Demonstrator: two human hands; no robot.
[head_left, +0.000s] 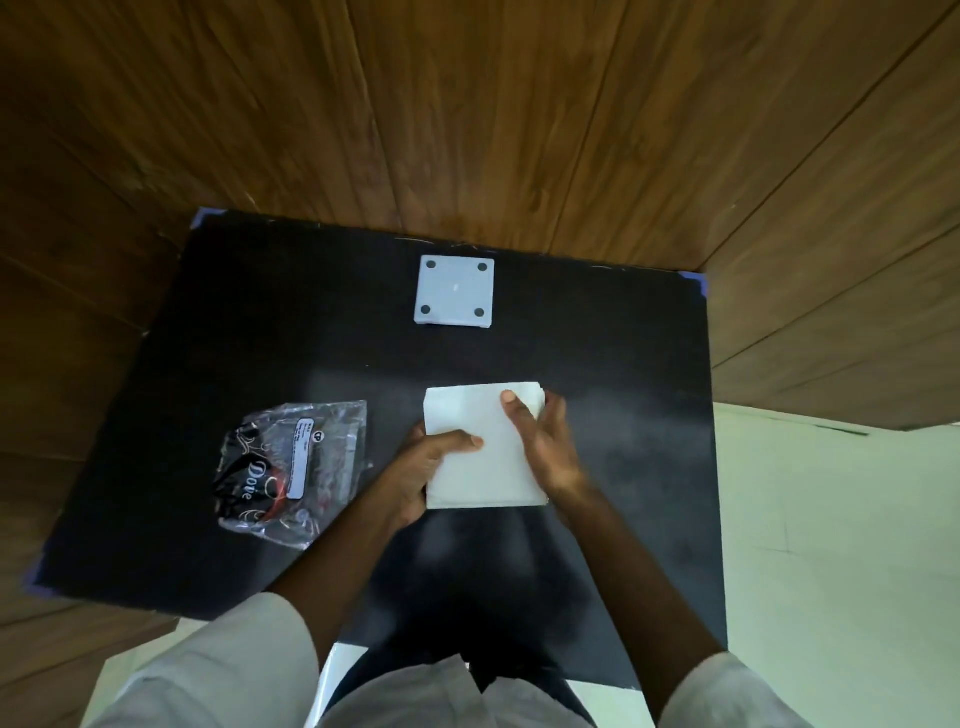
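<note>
Between both hands, right in the middle of my feed, sits the square stack of white paper napkins (485, 457), and both hands have hold of it. My left hand (423, 470) grips the stack's left edge, the thumb (460, 440) laid flat across the top sheet and the fingers tucked underneath, out of my sight. My right hand (548, 441) clamps the right edge the same way, its thumb (515, 408) pressing near the far right corner while the fingers wrap round the side. From this angle I cannot tell whether the stack rests on the matte black table top (623, 338) or is lifted just clear of it. Just left of my left hand lies a crumpled clear plastic wrapper with black and red print (293, 470), flat on the table and apart from the napkins. Straight ahead beyond the grip, well apart from it near the table's far edge, lies a pale grey square plate with four dark dots at its corners (455, 290). Behind that rises a brown wood-panelled wall (467, 104), and off to the right of my right forearm I see pale floor tiles (831, 519).
</note>
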